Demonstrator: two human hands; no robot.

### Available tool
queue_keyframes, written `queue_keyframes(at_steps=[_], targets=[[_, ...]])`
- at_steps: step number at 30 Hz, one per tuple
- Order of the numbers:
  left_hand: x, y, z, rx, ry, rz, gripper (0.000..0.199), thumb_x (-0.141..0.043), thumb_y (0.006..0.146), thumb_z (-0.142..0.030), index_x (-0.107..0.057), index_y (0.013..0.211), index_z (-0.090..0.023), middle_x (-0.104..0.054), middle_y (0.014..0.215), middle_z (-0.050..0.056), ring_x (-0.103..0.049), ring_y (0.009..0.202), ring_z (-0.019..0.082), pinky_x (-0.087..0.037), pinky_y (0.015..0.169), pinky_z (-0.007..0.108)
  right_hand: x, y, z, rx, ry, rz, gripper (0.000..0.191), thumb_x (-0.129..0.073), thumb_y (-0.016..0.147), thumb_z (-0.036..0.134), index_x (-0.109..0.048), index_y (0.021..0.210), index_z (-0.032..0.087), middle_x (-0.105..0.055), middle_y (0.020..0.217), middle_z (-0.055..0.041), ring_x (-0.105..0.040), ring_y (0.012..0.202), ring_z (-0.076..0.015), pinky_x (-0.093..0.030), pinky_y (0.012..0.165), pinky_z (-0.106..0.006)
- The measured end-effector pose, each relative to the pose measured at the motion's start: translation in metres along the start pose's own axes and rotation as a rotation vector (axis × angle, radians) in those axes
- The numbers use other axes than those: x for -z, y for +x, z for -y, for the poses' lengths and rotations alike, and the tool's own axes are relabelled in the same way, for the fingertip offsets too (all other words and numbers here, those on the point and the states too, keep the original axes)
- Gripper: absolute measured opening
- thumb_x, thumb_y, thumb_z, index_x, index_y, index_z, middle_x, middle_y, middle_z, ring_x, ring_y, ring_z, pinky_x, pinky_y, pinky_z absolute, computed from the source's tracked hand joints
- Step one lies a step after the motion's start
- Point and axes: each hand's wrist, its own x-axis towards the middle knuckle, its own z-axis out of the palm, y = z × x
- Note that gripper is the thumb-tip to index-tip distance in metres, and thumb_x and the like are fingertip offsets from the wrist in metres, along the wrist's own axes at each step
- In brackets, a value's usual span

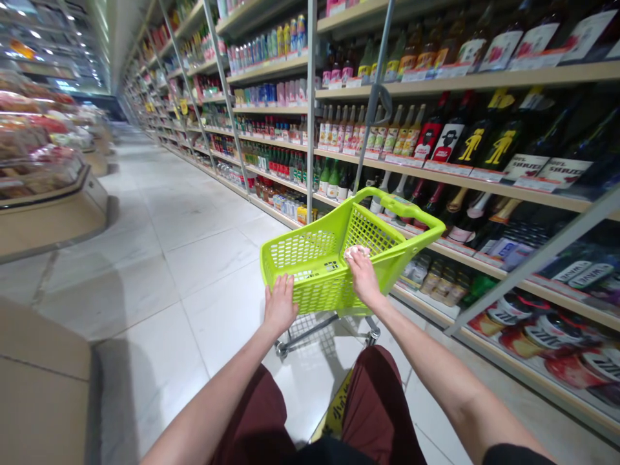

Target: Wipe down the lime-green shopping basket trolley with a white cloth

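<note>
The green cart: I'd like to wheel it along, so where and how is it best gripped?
Grip the raised handle bar of the green cart from above, probably mid-bar: it spans the high end nearest the bottle shelves, and a gap before the grid wall should leave room to wrap around it.

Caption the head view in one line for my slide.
Left hand resting on a green shopping cart, right hand holding a crumpled pale wad at its near side, beside shelves of bottles.
</note>
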Motion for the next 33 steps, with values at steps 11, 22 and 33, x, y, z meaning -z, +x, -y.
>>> queue_keyframes(at_steps=[11, 22, 33], targets=[[0.009, -0.001, 0.004, -0.062, -0.037, 0.040, 0.060, -0.045, 0.069, -0.019, -0.032, 0.128, -0.013, -0.046, 0.128, 0.010, -0.038, 0.121, 0.022, -0.026, 0.103, 0.041, -0.002, 0.012, -0.014, -0.020, -0.017, 0.043, 0.049, -0.034, 0.076, 0.001, -0.047, 0.121, 0.015, -0.043, 0.129, -0.0119, -0.028, 0.125, -0.0243, -0.027, 0.100, -0.046], [0.005, -0.024, -0.031, -0.167, -0.098, 0.027, 0.066, -0.044, 0.069, -0.017, -0.025, 0.132, -0.010, -0.036, 0.136, 0.012, -0.027, 0.128, 0.021, -0.019, 0.106, 0.039, -0.006, 0.012, -0.029, 0.014, 0.045, 0.014, 0.045, -0.035, 0.075, 0.003, -0.052, 0.116, 0.014, -0.047, 0.124, -0.0136, -0.033, 0.123, -0.0253, -0.031, 0.098, -0.047], [0.011, -0.010, -0.023, -0.257, -0.177, 0.138, 0.061, -0.045, 0.077, -0.034, -0.028, 0.131, -0.014, -0.034, 0.137, 0.012, -0.026, 0.128, 0.024, -0.014, 0.105, 0.049, -0.011, -0.013, 0.003, 0.074, 0.134, 0.031, 0.049, -0.035, 0.073, 0.003, -0.052, 0.117, 0.015, -0.050, 0.121, -0.0112, -0.039, 0.119, -0.0215, -0.034, 0.099, -0.041]])
